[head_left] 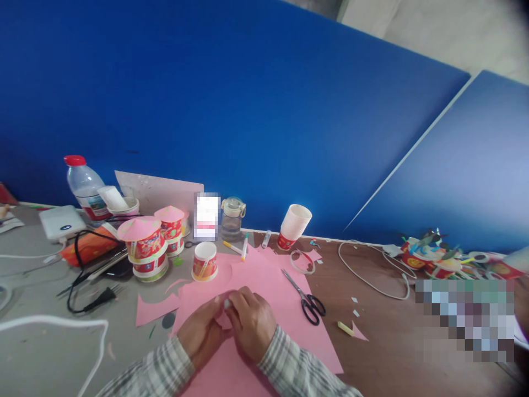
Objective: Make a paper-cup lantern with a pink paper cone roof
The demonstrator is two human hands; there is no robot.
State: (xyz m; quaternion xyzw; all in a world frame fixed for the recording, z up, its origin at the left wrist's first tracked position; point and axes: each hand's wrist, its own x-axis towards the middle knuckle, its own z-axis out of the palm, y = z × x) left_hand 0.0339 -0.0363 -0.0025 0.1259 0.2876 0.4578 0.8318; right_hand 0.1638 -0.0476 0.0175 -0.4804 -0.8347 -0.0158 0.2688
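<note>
My left hand [200,331] and my right hand [252,320] meet over a large pink paper sheet [285,325] on the table, fingers curled together around a small pink paper piece [223,318] with a whitish bit at its tip. Both wrists wear plaid sleeves. Black-handled scissors [306,298] lie on the sheet just right of my right hand. An upside-down red patterned paper cup [205,261] stands beyond my left hand. Farther left stand stacked red cups topped with pink paper cones [142,242].
A tilted stack of white cups [294,225], markers [244,247], a glass jar [232,218] and a water bottle [85,186] sit along the blue partition [248,110]. White cables [372,270], a black plug cord [88,298] and craft pieces [433,256] lie around.
</note>
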